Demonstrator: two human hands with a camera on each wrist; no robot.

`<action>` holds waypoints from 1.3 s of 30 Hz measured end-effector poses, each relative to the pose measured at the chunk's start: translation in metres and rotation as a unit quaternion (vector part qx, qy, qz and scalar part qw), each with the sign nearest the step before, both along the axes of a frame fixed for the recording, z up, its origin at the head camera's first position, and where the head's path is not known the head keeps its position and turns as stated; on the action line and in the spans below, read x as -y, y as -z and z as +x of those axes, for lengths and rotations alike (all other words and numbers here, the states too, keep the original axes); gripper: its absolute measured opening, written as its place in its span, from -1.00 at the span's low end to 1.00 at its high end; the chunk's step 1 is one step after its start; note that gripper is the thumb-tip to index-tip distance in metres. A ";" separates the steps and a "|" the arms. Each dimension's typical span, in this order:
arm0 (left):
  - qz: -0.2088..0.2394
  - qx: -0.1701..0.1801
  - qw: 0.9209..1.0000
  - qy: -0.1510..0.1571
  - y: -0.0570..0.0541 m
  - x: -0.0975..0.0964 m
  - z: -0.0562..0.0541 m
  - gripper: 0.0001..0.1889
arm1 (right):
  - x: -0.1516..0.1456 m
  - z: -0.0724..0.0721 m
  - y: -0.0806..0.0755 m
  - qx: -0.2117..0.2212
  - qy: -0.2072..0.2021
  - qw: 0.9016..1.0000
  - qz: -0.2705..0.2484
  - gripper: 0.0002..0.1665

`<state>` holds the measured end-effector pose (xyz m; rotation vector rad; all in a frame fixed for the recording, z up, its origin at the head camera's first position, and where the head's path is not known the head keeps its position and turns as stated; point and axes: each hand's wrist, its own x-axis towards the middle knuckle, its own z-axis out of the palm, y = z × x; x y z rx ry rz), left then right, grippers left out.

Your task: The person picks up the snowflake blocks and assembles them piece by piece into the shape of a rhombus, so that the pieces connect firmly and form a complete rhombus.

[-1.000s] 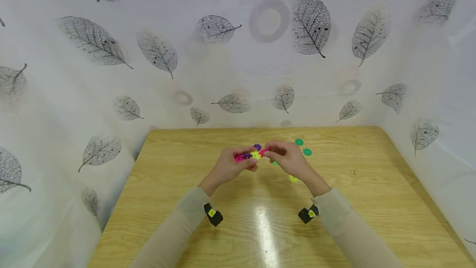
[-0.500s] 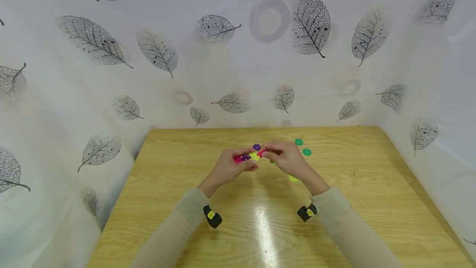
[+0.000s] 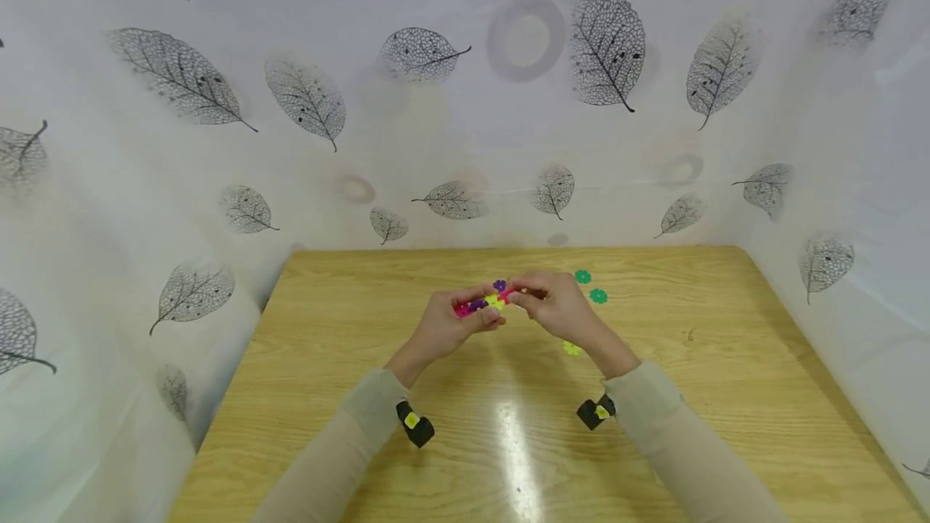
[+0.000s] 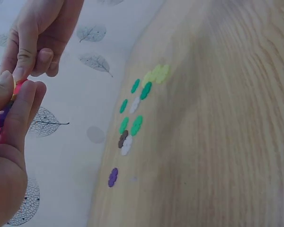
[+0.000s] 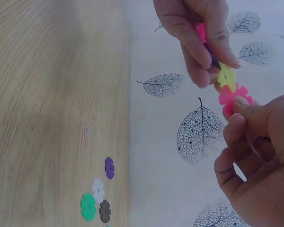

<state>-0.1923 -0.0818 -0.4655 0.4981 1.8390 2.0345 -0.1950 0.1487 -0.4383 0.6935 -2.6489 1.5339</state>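
In the head view my left hand [image 3: 445, 328] grips a short chain of interlocking snowflake discs above the table. Pink [image 5: 201, 32], purple [image 5: 211, 56] and yellow [image 5: 226, 75] discs follow one another along it, partly covered by the fingers. My right hand [image 3: 561, 315] pinches another pink snowflake disc [image 5: 235, 96] between thumb and fingers. That disc's edge meets the yellow one at the chain's end; whether their slots are fully joined, I cannot tell. Both hands are close together, fingertips nearly meeting, as the left wrist view also shows.
Loose snowflake discs lie on the wooden table [image 3: 305, 394]: green [image 3: 598, 295], yellow [image 3: 571, 349], purple [image 3: 500, 286], white [image 4: 135, 105] and brown [image 4: 123, 139]. A white leaf-patterned curtain [image 3: 450, 127] stands along the table's back and sides.
Both hands keep their hold on the discs. The right hand has shifted slightly left, and its pink disc has turned and stays against the yellow one.
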 end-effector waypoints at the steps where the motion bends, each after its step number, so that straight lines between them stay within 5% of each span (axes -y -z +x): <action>1: 0.001 -0.002 1.000 -0.001 -0.001 0.000 0.000 -0.55 | 0.000 0.000 0.000 0.006 0.002 1.000 -0.007 -0.83; 12: -0.007 -0.004 1.000 0.007 -0.003 0.001 -0.004 -0.60 | -0.005 0.001 0.010 0.048 0.010 0.998 -0.032 -0.69; 20: -0.046 -0.015 0.999 0.007 -0.004 0.005 -0.009 -0.57 | -0.012 0.001 0.018 0.022 -0.003 0.999 -0.027 -0.74; 39: -0.079 -0.043 0.996 -0.008 -0.003 0.001 -0.009 -0.73 | -0.002 0.005 0.014 0.043 0.003 0.999 -0.026 -0.79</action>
